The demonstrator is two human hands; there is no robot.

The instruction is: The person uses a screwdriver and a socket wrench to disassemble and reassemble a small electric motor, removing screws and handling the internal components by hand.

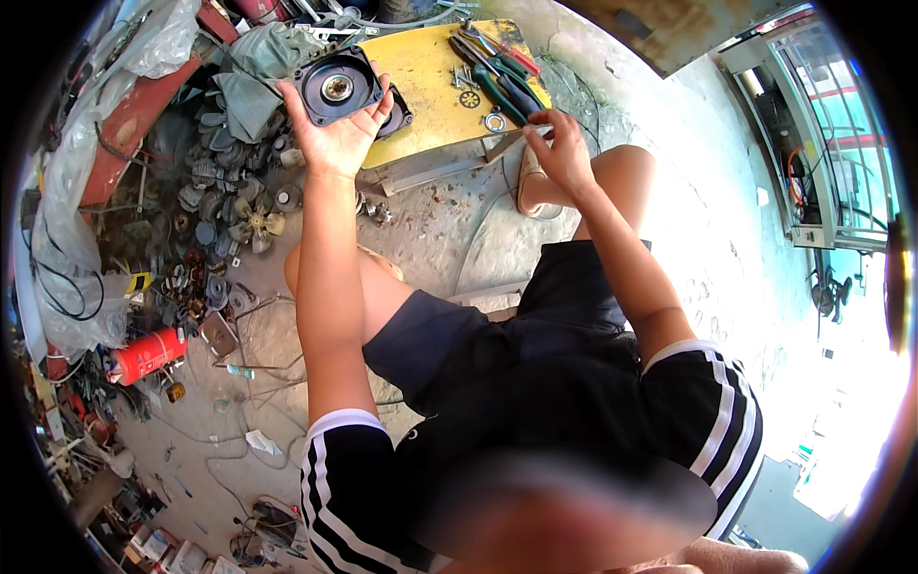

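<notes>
A black square fan housing point(337, 86) with a round metal hub at its middle rests on the upturned palm of my left hand point(339, 129), gripped at its edges by thumb and fingers. Behind that hand, a second black fan part point(395, 113) lies at the left edge of the yellow tabletop point(421, 81). My right hand point(564, 153) is at the near right corner, fingers curled in; what they hold, if anything, is too small to make out. Close to it are green-handled pliers point(499, 96), a metal ring point(494, 121), a small spoked disc point(469, 99) and several screws point(463, 75).
A heap of motor parts and fan blades point(256, 222) covers the floor at left, beside a red cylinder point(148, 355). Clear plastic sheeting point(72, 230) hangs farther left. Thin cable point(469, 253) crosses the concrete floor. A glass-fronted metal cabinet point(822, 134) stands at the right.
</notes>
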